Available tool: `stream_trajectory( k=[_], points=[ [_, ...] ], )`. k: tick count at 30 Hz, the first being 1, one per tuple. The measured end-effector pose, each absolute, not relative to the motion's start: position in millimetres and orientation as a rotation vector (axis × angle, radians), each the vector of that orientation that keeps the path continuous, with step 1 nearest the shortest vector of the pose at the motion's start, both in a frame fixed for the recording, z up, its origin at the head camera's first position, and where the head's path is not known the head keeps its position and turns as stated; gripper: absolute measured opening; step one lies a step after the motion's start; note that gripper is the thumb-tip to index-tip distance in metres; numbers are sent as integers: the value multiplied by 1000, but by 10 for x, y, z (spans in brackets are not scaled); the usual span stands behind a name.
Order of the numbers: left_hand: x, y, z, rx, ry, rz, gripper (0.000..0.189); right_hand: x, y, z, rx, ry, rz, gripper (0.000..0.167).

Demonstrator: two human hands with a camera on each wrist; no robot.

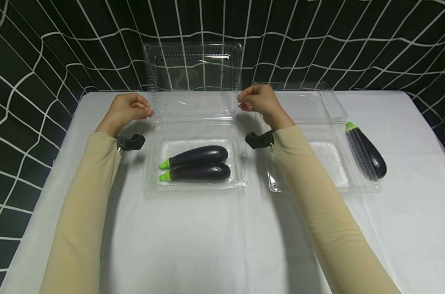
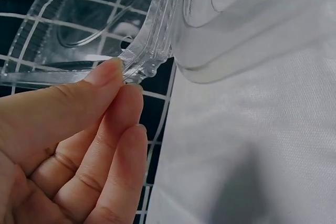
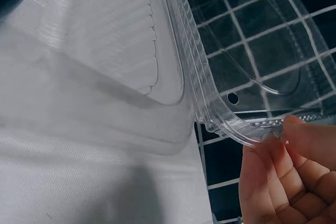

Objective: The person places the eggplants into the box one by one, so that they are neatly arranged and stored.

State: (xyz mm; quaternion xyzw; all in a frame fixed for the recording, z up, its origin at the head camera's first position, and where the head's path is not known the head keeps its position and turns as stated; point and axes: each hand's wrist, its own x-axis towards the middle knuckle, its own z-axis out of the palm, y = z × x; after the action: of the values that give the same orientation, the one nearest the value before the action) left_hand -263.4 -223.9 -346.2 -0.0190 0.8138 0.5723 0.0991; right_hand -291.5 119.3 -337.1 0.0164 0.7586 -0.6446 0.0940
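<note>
From where I stand, the white-covered surface (image 1: 193,237) bears two clear hinged containers side by side: the left container (image 1: 193,136), its lid (image 1: 193,77) raised behind its base, and the right container (image 1: 325,159), also open. The left hand (image 1: 125,110) pinches the raised lid's left edge near the hinge between thumb and fingers, and the right hand (image 1: 262,102) likewise pinches the right edge. Two eggplants (image 1: 204,172) lie side by side in the left container's base, green stems leftward; a third eggplant (image 1: 373,157) lies outside the right container, along its right wall, contact undetermined.
</note>
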Motion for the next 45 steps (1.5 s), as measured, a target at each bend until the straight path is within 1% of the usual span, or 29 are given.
stream_trajectory(
  k=[5,14,17,23,27,34,36,41,45],
  points=[
    [-2605,-2251,-3465,-26,2465,1709,13,-2907,1209,-3382,-1,2253,-1939,16],
    [-2600,-2277,-3460,11,2528,1756,12,-2890,1218,-3400,-79,2267,-1964,12],
    [-2599,-2274,-3465,3,2543,1787,11,-2893,1217,-3404,-110,2278,-1964,12],
    [-2599,-2269,-3477,37,2565,1790,9,-2898,1217,-3420,-153,2303,-2000,20],
    [-2619,-2256,-3455,48,2602,1759,9,-2897,1229,-3419,-160,2323,-2017,16],
    [-2660,-2205,-3362,-22,2600,1817,27,-2890,1253,-3424,-119,2305,-2050,11],
    [-2670,-2187,-3354,-12,2615,1856,26,-2886,1259,-3432,-117,2303,-2051,11],
    [-2693,-2156,-3387,25,2636,1970,14,-2880,1270,-3464,-119,2295,-2061,13],
    [-2684,-2171,-3426,-3,2649,1970,13,-2876,1266,-3478,-121,2275,-2078,16]
  ],
)
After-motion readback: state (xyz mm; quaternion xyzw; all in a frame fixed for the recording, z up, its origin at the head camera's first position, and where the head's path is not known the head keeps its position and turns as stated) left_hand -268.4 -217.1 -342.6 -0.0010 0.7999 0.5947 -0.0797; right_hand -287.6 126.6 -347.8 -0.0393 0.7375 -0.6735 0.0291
